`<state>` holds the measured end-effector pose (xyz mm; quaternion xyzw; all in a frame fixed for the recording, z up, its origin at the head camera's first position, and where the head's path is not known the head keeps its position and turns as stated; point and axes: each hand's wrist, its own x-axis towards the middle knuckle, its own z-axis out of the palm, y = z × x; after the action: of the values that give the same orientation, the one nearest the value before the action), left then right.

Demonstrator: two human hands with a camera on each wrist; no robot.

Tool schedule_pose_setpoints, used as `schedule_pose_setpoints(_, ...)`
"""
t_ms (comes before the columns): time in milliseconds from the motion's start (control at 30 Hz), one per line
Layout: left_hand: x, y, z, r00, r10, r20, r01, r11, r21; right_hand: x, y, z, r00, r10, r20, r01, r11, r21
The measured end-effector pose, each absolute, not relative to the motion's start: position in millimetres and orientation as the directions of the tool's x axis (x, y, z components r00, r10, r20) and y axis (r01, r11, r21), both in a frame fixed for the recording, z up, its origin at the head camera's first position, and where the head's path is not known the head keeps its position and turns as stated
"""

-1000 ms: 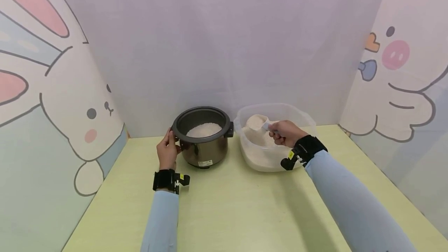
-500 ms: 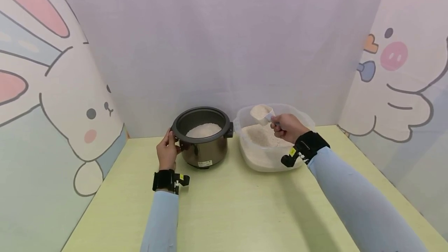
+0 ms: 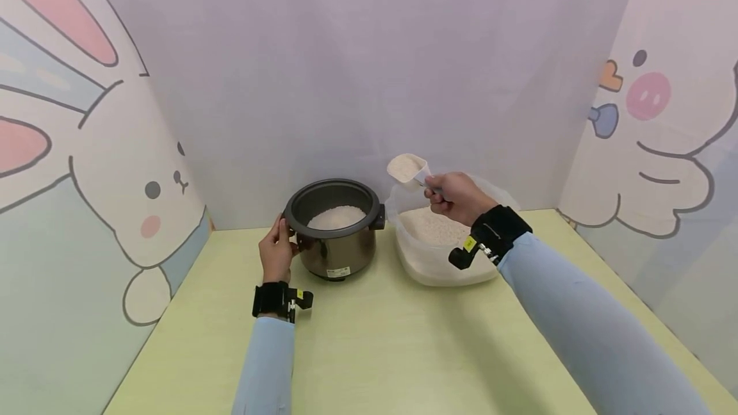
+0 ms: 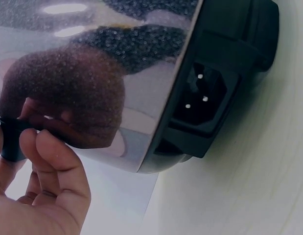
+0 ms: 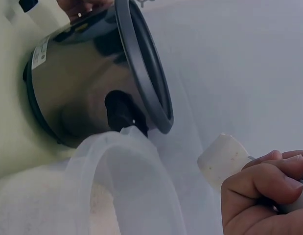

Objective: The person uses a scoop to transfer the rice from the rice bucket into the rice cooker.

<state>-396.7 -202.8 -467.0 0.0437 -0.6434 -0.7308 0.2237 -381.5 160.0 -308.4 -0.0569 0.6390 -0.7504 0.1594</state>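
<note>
My left hand [image 3: 277,253] grips the black side handle [image 4: 13,142] of a dark rice cooker [image 3: 340,252], fingers and thumb pinching it in the left wrist view. Its lid is off, and white rice [image 3: 336,217] lies inside. My right hand [image 3: 458,196] holds a white scoop [image 3: 405,169] by its handle, heaped with rice and raised above the left rim of a clear plastic tub [image 3: 444,268]. In the right wrist view the scoop [image 5: 222,159] is beyond the tub's rim, apart from the cooker. More rice [image 3: 432,226] fills the tub's lower part.
Cooker and tub stand side by side on a pale yellow-green table [image 3: 369,351], close to the back wall [image 3: 357,69]. Cartoon-printed panels flank the table on the left [image 3: 104,210] and right [image 3: 663,165]. A power socket [image 4: 202,95] shows on the cooker's side.
My right hand has lifted the rice-filled scoop out of the tub, then moved it up and left toward the cooker. The left hand stays on the cooker's handle.
</note>
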Motion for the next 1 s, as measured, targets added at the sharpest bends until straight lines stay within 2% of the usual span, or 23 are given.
schedule_pose_setpoints(400, -397.6, -200.9, -467.0, -0.901, -0.375, 0.216, 0.259, -0.067, 0.964, -379.9, 116.9, -300.3, -0.946, -0.31, -0.093, 0.119, -0.066, -0.991)
schedule_pose_setpoints(1000, -396.5, -202.3, -466.7, -0.901, -0.383, 0.206, 0.243, -0.05, 0.969, -377.4, 91.1, -311.1, -0.963, -0.267, -0.044, 0.039, 0.024, -0.999)
